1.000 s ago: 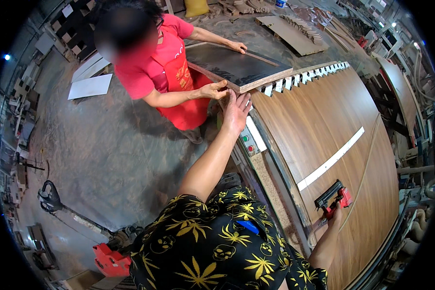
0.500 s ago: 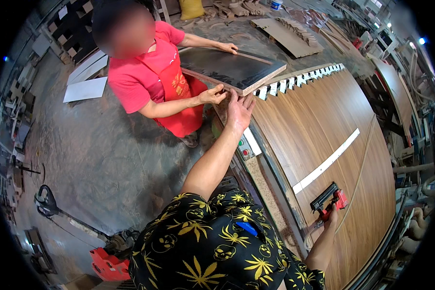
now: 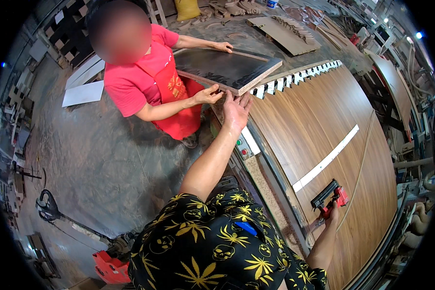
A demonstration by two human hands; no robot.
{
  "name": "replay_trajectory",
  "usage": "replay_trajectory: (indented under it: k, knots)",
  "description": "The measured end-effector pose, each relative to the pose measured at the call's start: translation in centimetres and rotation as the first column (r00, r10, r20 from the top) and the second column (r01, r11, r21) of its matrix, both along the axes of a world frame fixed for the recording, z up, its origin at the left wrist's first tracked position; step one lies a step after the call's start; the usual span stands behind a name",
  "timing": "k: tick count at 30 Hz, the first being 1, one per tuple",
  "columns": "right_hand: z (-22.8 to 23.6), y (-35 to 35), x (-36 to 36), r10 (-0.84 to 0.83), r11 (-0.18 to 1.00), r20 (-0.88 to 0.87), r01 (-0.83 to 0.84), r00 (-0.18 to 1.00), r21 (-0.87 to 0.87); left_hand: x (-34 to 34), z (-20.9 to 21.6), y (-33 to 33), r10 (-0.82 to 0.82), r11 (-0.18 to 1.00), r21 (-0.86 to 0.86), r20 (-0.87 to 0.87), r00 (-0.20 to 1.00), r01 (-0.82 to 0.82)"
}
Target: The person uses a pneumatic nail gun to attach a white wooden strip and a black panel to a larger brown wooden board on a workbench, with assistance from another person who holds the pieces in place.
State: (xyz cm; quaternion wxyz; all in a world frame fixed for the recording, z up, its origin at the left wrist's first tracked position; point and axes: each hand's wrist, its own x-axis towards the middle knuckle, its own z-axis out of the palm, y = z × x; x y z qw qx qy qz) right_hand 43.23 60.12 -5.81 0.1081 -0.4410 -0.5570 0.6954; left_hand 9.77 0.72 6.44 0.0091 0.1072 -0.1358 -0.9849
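My left hand (image 3: 236, 115) is at the near corner of a dark panel (image 3: 217, 65) with a pale wooden edge, its fingers stretched up against that corner and gripping it. A co-worker in red holds the same panel along its far and near sides, one hand (image 3: 209, 94) close to mine. Low over a wood-grain board (image 3: 319, 116), my right hand (image 3: 331, 216) is closed around the handle of a red and black nail gun (image 3: 329, 197). Its tip points left, away from a white curved strip (image 3: 326, 159) lying on the board.
Black-and-white notched pieces (image 3: 297, 79) line the board's far edge. An air hose (image 3: 360, 169) runs across the board to the nail gun. A control box with buttons (image 3: 245, 145) sits at the table's left side. On the floor at left stands a pallet jack (image 3: 77, 224).
The view has shifted slightly. Both hands keep their holds, and the nail gun has turned a little in my right hand.
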Motion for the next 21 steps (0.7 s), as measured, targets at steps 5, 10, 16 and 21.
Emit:
replay_trajectory:
  k: [5,10,16,21]
  knots:
    - [0.4,-1.4,-0.2,0.015,1.000,0.039,-0.014,0.999,-0.020,0.8,1.1,-0.3,0.041,0.999,-0.020,0.030,0.999,-0.040]
    - [-1.2,1.6,0.9,0.054,0.998,-0.065,-0.052,0.996,0.035,-0.9,0.1,0.5,0.002,0.999,-0.037,0.021,1.000,-0.001]
    - [1.0,-2.0,-0.4,-0.036,0.999,0.087,0.035,0.996,0.015,-0.1,0.2,-1.4,0.042,0.989,-0.145,0.026,0.999,-0.038]
    - [1.0,-2.3,-0.2,-0.031,0.999,0.067,0.030,0.997,0.013,-0.1,1.7,-1.8,0.028,0.980,-0.198,0.015,1.000,-0.024]
